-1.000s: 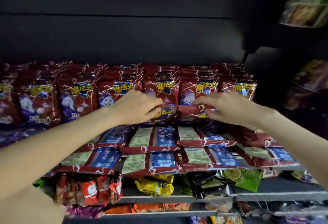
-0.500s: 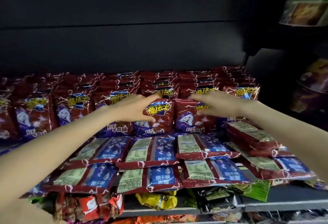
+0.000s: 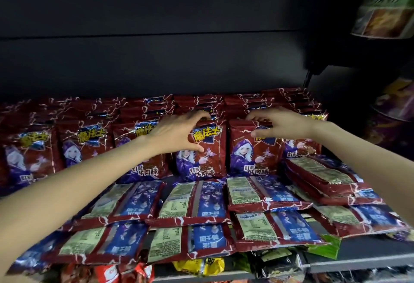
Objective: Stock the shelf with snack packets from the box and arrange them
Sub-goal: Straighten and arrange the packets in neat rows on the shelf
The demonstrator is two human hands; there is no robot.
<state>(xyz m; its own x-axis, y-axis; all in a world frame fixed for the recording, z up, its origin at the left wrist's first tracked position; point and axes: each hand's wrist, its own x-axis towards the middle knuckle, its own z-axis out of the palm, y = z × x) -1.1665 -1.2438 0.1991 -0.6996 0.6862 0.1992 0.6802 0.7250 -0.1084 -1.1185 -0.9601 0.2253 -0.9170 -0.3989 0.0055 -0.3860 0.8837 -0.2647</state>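
A dark back panel [image 3: 179, 58] rises behind the shelf, and off to the right some other packaging [image 3: 385, 4] hangs in shadow, too dim to read. Flat packets [image 3: 195, 202] lie face down in rows across the front of the shelf, spilling over its grey edge [image 3: 358, 260], with yellow, green and orange bags [image 3: 201, 264] crowded on the level below. Behind the flat ones stands a row of upright red snack packets, and that is where both hands are. The left hand [image 3: 177, 134] grips the top left corner of one upright packet [image 3: 201, 152], thumb across its face and fingers curled over the top edge. Just beside it, the right hand [image 3: 280, 123] pinches the top of the neighbouring packet [image 3: 251, 148], fingers behind, thumb in front. The stacked rows further back blur into darkness, and the leftmost packets are smeared and cut off at the frame edge.
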